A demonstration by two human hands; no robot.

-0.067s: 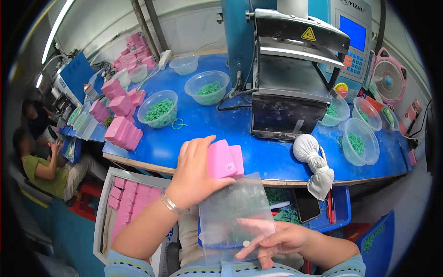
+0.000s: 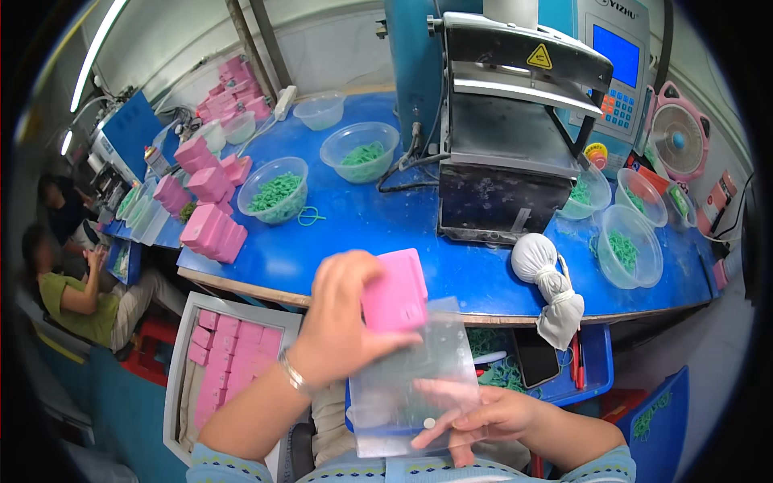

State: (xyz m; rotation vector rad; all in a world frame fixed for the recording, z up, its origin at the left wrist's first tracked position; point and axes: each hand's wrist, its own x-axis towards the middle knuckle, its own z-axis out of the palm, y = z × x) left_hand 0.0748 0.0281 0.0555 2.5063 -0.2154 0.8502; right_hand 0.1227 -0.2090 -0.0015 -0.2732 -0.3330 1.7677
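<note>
Pink block (image 2: 393, 295) left, one clear sheet (image 2: 390, 402) right, in two hands (image 2: 334, 322).

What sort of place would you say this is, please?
Most likely a small factory workshop: a press-like machine and a control panel stand by a blue workbench holding plastic bowls of green pieces.

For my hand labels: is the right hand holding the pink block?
No, the left hand grips the pink block, while the right hand holds the clear bag.
</note>
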